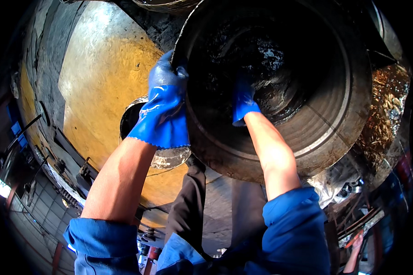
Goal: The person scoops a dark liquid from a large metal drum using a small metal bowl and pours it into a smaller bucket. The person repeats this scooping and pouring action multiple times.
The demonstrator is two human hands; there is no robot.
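Note:
A large dark metal drum (pixel 328 149) stands tilted open toward me, its inside coated with black, shiny, wet-looking stuff (pixel 280 91). In a long blue rubber glove, my left hand (pixel 166 75) is closed around the drum's left rim. My right hand (pixel 244 94), gloved the same way, reaches deep into the drum. Its fingers disappear in the shadow near the black stuff, so their grip and anything in them stay hidden. Below my left wrist sits a smaller round bucket (pixel 169 160) with a smeared, pale outer wall, partly covered by the glove cuff.
A worn yellow and grey floor sheet (pixel 103 68) spreads to the left. Brown, glistening debris (pixel 385 110) lies right of the drum. Another person's hand (pixel 356 243) shows at the lower right beside metal racking. Part of another round container (pixel 165 4) shows at the top edge.

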